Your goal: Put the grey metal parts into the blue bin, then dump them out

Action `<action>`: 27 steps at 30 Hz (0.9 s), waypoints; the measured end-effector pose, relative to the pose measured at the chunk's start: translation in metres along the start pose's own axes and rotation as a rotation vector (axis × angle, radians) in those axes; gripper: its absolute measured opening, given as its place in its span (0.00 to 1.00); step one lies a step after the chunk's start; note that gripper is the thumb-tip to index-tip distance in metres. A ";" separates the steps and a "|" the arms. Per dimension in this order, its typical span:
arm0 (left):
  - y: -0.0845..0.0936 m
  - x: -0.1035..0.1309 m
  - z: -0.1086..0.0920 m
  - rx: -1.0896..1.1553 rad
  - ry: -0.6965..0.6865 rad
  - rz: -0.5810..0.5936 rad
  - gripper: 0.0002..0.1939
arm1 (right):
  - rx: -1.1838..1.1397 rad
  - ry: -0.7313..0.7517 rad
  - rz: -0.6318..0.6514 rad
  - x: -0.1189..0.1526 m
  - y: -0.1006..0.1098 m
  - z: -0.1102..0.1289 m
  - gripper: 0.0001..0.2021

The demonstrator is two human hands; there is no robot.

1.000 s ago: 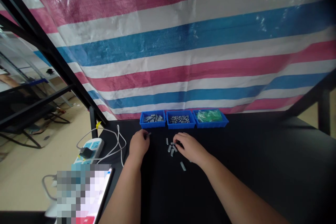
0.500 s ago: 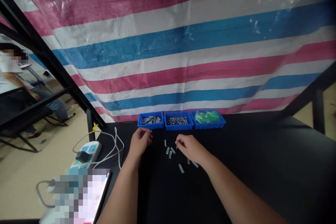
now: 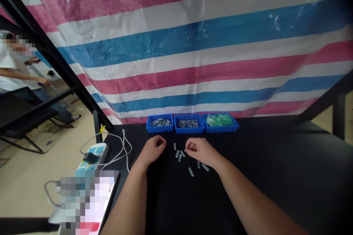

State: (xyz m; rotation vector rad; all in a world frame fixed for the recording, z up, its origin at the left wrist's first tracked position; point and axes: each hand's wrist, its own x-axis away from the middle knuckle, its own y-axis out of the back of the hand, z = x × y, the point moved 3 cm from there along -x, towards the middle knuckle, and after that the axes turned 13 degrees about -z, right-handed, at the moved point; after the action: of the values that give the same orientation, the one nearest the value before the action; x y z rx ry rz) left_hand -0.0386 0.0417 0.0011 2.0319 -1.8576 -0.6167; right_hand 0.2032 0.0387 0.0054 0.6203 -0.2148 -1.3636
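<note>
- Left hand [image 3: 154, 149]: fingers curled in toward the thumb, back of the hand upward; whether anything is pinched there cannot be told.
- Right hand [image 3: 200, 151]: fingers likewise bent, their tips turned toward the left hand; whether it grips a piece is hidden by the curl.
- Loose pins [image 3: 180, 158]: seven are visible on the surface [image 3: 171, 202]. Four lie in the gap between the hands, three of these bunched; one lies nearer the wearer than both hands, and two lie beside the right wrist.
- Placing of the pins: the gap presumably serves as a shared working spot, since either hand reaches it with little travel.
- Bins: the left bin [image 3: 159, 130] stands just beyond the left hand, the middle bin [image 3: 189, 130] beyond the gap, and the right bin [image 3: 222, 129] beyond and to the right of the right hand. The row likely keeps kinds apart while leaving the space between the hands for handling.
- Contents, from the left: longer grey pieces, short metal pieces, green plastic.
- Appearance of the loose pins: slim, straight and grey, with a metallic sheen; they lie on their sides at differing angles. Finer detail is too small to make out.
</note>
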 end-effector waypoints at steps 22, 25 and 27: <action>-0.012 0.013 -0.020 -0.240 -0.142 -0.052 0.06 | 0.293 0.040 -0.073 0.001 0.003 0.012 0.05; -0.011 0.009 -0.016 -0.204 -0.077 -0.118 0.05 | 0.131 0.038 -0.097 -0.001 0.000 0.012 0.09; -0.011 0.006 -0.014 -0.185 -0.035 -0.152 0.05 | 0.121 0.047 -0.075 -0.002 -0.003 0.011 0.10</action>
State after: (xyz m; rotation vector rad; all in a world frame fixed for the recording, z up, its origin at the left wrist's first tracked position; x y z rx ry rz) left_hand -0.0220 0.0356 0.0070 2.0634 -1.6084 -0.8362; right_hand 0.1954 0.0376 0.0134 0.7669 -0.2392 -1.4145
